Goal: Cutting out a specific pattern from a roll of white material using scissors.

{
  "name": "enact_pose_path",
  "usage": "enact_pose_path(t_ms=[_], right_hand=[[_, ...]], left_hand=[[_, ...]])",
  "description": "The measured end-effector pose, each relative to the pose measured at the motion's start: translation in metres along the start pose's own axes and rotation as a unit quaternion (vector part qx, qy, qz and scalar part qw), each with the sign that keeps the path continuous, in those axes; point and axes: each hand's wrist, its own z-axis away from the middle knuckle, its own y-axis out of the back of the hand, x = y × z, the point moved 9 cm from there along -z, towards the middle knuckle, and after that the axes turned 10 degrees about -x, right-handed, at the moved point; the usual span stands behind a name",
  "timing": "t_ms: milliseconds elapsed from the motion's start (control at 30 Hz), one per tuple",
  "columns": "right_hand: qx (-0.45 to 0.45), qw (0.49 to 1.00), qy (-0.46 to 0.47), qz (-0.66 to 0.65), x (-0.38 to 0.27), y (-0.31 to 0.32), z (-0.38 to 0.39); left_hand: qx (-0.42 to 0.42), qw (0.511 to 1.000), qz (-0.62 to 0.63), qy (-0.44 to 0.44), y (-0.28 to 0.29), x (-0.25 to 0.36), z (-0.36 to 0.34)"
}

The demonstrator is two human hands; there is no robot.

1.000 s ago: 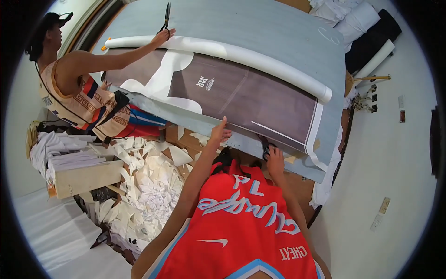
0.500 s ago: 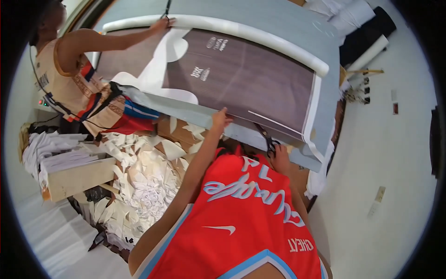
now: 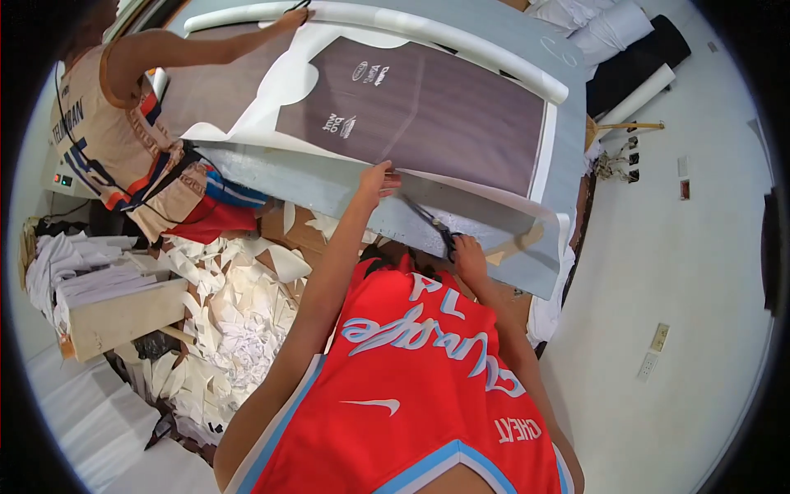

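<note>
A large sheet with dark grey-brown printed panels and white margins (image 3: pixel 354 99) lies across the blue-grey table (image 3: pixel 296 169). My left hand (image 3: pixel 380 183) is closed on its near edge, thumb and finger pinching it. My right hand (image 3: pixel 470 258) grips the black handles of scissors (image 3: pixel 448 237). Their blades point up and left over bare tabletop, apart from the sheet and a little right of my left hand. The right fingers are partly hidden by the handles. The sheet's near right edge hangs slightly curled.
A co-worker (image 3: pixel 123 123) stands at left, one hand on the white roll (image 3: pixel 461 37) along the far edge. White offcuts (image 3: pixel 247 329) heap on the floor beside a wooden box (image 3: pixel 123 317). A beige scrap (image 3: pixel 518 243) lies at the table's near right. Fabric rolls (image 3: pixel 609 37) stand behind.
The scissors have come clear of the sheet's near edge, where their blades were partly hidden. The near edge has shifted away, baring more tabletop. The whole view has shifted slightly.
</note>
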Motion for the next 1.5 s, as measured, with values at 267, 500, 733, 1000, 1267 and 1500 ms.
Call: enact_pose_path(t_ms=[267, 500, 733, 1000, 1267, 1500], right_hand=[[0.012, 0.999, -0.005, -0.042, -0.026, -0.011, -0.031], [-0.053, 0.995, -0.051, -0.065, -0.017, -0.026, -0.003], [-0.062, 0.959, -0.201, -0.187, 0.006, -0.020, 0.084], [0.072, 0.857, -0.404, -0.312, -0.009, -0.022, 0.228], [0.228, 0.753, -0.525, -0.326, -0.019, -0.043, 0.291], [0.223, 0.545, -0.493, -0.641, 0.004, -0.061, 0.255]], left_hand=[[0.010, 0.998, -0.060, 0.008, 0.012, -0.005, 0.007], [-0.005, 0.994, -0.099, 0.055, 0.003, -0.045, 0.010], [-0.039, 0.992, 0.013, 0.122, 0.014, -0.102, -0.007], [-0.066, 0.986, -0.009, 0.154, -0.026, -0.135, 0.002], [-0.149, 0.970, -0.035, 0.188, -0.107, -0.156, -0.012], [-0.162, 0.961, -0.032, 0.222, -0.164, -0.187, -0.015]])
